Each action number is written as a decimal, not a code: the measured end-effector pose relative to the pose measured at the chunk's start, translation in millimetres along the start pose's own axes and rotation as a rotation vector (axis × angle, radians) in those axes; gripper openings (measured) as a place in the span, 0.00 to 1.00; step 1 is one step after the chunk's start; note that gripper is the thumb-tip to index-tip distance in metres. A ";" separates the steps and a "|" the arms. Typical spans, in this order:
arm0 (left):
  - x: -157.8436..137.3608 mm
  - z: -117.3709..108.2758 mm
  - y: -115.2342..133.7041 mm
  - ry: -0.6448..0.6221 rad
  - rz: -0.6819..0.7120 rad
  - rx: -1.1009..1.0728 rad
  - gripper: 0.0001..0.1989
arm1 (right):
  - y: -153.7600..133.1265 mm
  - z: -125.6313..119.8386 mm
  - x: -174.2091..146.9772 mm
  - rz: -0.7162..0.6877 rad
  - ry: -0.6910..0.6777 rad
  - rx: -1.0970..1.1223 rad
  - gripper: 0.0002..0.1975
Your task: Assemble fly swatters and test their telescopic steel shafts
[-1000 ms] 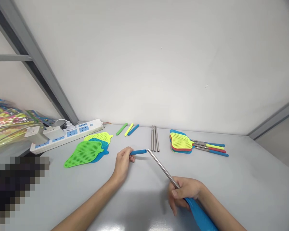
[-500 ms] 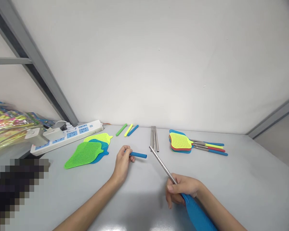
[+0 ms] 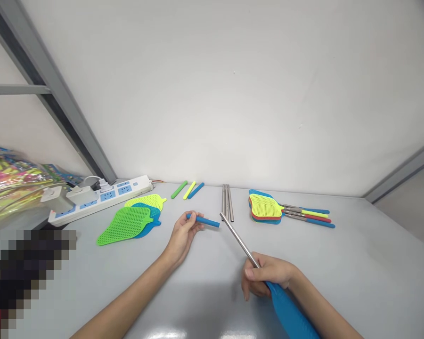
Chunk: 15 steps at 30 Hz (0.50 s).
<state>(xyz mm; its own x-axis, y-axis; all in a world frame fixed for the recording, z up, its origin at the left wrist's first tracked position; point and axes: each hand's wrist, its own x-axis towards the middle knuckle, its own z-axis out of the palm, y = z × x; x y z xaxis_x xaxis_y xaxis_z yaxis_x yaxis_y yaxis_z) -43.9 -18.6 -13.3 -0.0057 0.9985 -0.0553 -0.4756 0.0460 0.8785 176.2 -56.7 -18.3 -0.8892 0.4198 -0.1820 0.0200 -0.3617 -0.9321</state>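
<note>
Between thumb and fingers, my left hand (image 3: 183, 231) holds a blue handle grip (image 3: 208, 221), a short tube whose free end points right. My right hand (image 3: 266, 274) is closed around a blue fly swatter (image 3: 289, 313) near where its head meets a metal rod (image 3: 238, 238). The rod slants up and left, and its tip is close to the end of the blue grip, apart from it. Part of the swatter head runs out of the bottom of the view, under my right forearm.
Loose green, yellow and blue swatter heads (image 3: 125, 226) lie at left by a power strip (image 3: 102, 200). Three handle grips (image 3: 189, 189) and several metal rods (image 3: 227, 202) lie near the wall. Stacked fly swatters (image 3: 266, 206) lie at right. Plastic-wrapped goods (image 3: 14, 183) sit far left.
My left hand has turned and shifted slightly, so more of the blue grip shows and its end is nearer the rod's tip. My right hand has barely moved.
</note>
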 end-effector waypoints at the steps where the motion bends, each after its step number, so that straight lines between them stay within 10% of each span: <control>1: -0.2 0.2 0.1 -0.013 -0.002 -0.012 0.07 | -0.5 0.4 -0.4 0.001 0.004 -0.002 0.21; 15: 2.5 0.1 -7.3 0.183 0.068 0.105 0.05 | -1.4 3.6 1.1 0.090 0.065 -0.072 0.20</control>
<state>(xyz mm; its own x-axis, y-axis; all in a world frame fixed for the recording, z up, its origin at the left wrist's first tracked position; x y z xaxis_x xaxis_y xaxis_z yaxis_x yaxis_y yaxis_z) -40.3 -16.4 -19.8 -0.1989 0.9774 -0.0712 -0.3744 -0.0086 0.9272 173.6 -58.7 -16.1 -0.8510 0.4420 -0.2835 0.1333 -0.3403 -0.9308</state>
